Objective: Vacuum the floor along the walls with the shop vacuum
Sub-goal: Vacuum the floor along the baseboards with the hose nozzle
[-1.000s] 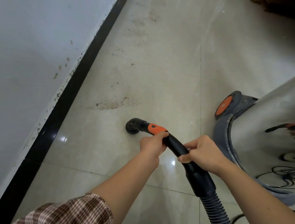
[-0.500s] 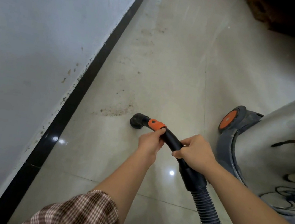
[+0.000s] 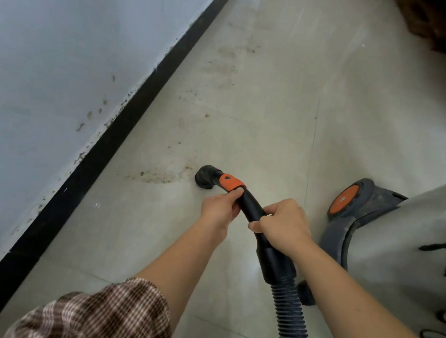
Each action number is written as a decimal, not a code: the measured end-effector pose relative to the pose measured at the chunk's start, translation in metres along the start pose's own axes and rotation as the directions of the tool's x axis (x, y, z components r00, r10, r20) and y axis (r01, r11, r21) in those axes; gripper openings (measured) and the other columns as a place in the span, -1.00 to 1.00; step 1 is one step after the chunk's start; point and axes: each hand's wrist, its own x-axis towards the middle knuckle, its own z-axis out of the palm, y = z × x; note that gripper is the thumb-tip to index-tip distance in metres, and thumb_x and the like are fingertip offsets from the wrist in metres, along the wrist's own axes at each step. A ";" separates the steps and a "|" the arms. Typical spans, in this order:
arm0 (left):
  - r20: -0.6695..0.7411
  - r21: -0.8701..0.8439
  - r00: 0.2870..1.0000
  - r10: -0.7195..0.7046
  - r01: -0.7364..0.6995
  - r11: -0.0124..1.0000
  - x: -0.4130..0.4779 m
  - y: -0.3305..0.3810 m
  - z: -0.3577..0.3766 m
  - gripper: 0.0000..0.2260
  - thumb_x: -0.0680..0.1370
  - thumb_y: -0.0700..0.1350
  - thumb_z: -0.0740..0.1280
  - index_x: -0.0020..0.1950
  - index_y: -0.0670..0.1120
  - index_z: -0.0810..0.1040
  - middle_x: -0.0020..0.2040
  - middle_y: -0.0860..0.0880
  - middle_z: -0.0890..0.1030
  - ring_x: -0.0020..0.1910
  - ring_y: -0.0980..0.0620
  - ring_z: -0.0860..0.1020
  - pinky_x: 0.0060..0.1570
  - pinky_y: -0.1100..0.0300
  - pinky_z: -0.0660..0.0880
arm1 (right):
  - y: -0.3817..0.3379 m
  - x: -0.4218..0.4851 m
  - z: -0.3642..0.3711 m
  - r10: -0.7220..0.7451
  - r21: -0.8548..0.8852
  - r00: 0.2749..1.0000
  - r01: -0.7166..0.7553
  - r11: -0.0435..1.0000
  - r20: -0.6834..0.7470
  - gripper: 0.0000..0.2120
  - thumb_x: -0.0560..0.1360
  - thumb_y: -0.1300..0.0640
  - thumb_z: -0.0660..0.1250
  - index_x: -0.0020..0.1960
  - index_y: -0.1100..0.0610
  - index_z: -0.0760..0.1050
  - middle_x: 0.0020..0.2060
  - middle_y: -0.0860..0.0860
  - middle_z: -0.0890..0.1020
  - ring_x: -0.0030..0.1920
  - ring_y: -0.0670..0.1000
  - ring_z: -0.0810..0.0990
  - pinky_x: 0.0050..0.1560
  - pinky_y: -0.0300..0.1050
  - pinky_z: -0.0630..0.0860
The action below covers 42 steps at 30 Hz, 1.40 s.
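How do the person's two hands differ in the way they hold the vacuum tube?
The left hand grips the black tube up front, right at the orange collar behind the nozzle; the right hand grips further back, closer to the ribbed hose. A checked sleeve shows behind the left hand; none shows behind the right hand. Both hands curl round the same tube.

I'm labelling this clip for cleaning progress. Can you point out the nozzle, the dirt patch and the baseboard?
nozzle (image 3: 204, 176), head view, on its round black end.
dirt patch (image 3: 159, 177), head view, on the middle of the brown streak left of the nozzle.
baseboard (image 3: 118, 128), head view, on the middle of the black strip.
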 end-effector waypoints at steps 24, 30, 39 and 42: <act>-0.013 -0.185 1.000 -0.022 0.019 0.983 0.015 0.036 -0.025 -0.83 0.52 -0.29 0.40 0.10 -0.27 0.56 -0.07 -0.12 0.65 -0.16 0.11 0.62 -0.20 0.38 0.56 | -0.038 0.034 -0.004 -0.124 -0.082 0.980 0.138 0.987 0.157 -0.94 0.29 0.18 0.51 -0.26 0.16 0.67 -0.39 0.14 0.65 -0.38 0.01 0.54 -0.30 -0.16 0.47; -0.038 -0.216 0.999 -0.026 0.017 0.976 0.015 0.038 -0.040 -0.84 0.50 -0.27 0.44 0.06 -0.25 0.58 -0.13 -0.09 0.66 -0.24 0.16 0.63 -0.32 0.41 0.55 | -0.044 0.035 0.006 -0.150 -0.074 0.969 0.168 0.983 0.198 -0.91 0.30 0.19 0.50 -0.20 0.17 0.69 -0.33 0.16 0.67 -0.39 -0.02 0.52 -0.25 -0.15 0.49; -0.093 -0.223 0.996 -0.011 -0.010 0.975 0.010 0.049 -0.060 -0.74 0.51 -0.28 0.42 0.19 -0.26 0.56 0.10 -0.18 0.65 -0.16 0.09 0.62 -0.34 0.39 0.55 | -0.055 0.035 0.024 -0.179 -0.066 0.954 0.200 0.978 0.239 -0.92 0.31 0.22 0.51 -0.21 0.20 0.68 -0.33 0.17 0.66 -0.39 -0.01 0.52 -0.26 -0.16 0.46; -0.090 -0.233 0.996 -0.005 -0.017 0.972 0.010 0.055 -0.065 -0.72 0.52 -0.28 0.41 0.23 -0.28 0.54 0.14 -0.19 0.63 -0.16 0.10 0.61 -0.34 0.40 0.54 | -0.062 0.036 0.029 -0.191 -0.071 0.951 0.213 0.974 0.241 -0.93 0.31 0.22 0.51 -0.21 0.18 0.69 -0.33 0.16 0.66 -0.39 -0.01 0.51 -0.27 -0.17 0.45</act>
